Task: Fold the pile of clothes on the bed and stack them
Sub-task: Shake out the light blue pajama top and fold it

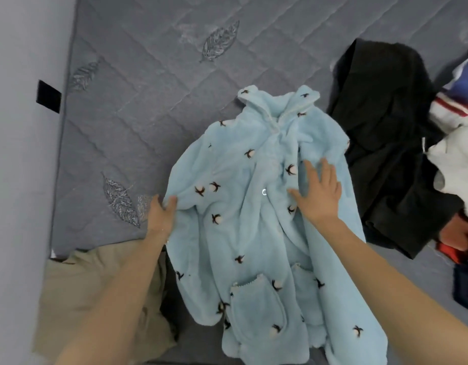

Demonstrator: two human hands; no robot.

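1. My left hand (161, 210) pinches the sleeve edge of the fluffy pale-blue fleece robe (254, 219), likely to fold it inward.
2. My right hand (318, 192) lies open and flat, pinning the chest.
3. The robe lies front-up on the grey quilted mattress (148, 88); the unfolded dark and striped clothes pile (401, 143) waits alongside.

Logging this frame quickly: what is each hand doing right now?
Left hand: closed, pinching the left edge of the blue fleece robe.
Right hand: open, lying flat on the robe, holding nothing.
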